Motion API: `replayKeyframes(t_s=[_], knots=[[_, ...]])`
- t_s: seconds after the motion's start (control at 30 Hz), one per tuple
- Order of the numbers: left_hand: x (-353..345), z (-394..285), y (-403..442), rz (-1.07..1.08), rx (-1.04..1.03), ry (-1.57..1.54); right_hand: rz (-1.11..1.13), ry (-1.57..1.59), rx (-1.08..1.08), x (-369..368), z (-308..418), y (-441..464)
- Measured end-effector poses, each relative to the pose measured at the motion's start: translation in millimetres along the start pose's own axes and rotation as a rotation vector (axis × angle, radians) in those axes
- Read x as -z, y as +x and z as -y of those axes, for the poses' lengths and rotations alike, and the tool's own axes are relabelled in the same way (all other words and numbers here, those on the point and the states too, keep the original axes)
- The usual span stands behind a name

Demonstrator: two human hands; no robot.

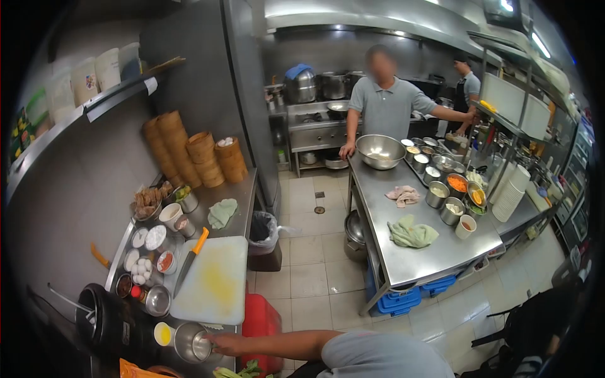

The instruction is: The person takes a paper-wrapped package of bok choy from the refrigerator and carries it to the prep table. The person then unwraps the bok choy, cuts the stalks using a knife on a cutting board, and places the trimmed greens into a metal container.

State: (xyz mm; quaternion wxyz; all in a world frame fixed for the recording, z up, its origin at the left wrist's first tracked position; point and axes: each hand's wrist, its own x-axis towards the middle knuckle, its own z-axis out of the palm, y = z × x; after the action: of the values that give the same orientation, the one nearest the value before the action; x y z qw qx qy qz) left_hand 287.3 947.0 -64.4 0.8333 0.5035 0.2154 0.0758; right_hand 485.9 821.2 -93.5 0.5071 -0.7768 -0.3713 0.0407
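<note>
My right hand reaches in from the bottom, fingers closed at the rim of a metal bowl on the left counter. A smaller round metal shape shows inside this bowl; the fingertips are too small to make out clearly. Beside the bowl stands a cup of yellow liquid. Farther up lies a white cutting board with a yellow stain, and an orange-handled knife rests along its left edge. My left hand is out of view.
Bamboo steamers stack at the back left. A red bin stands below the counter. A co-worker leans on the right table, which holds a large bowl and ingredient tins. Another person is behind.
</note>
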Motion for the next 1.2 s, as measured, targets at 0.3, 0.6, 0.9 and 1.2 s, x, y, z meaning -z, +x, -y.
replayKeyframes(t_s=[0.3, 0.6, 0.9, 1.2], knots=[[-21.2, -2.5, 48.3, 0.246, 0.206, -0.099, -0.395, -0.030, -0.285, 13.1, -37.1, -63.1], [-61.4, 8.4, 49.9, 0.270, 0.205, -0.033, -0.401, 0.775, -0.890, 69.5, 58.7, -114.8], [-87.9, 66.8, 80.3, 0.476, 0.169, -0.173, -0.181, 0.083, -0.366, 75.1, 95.8, -120.9], [-205.7, 99.2, 52.2, 0.366, 0.415, -0.281, -0.457, -0.319, -0.068, 166.9, 34.0, -168.8]])
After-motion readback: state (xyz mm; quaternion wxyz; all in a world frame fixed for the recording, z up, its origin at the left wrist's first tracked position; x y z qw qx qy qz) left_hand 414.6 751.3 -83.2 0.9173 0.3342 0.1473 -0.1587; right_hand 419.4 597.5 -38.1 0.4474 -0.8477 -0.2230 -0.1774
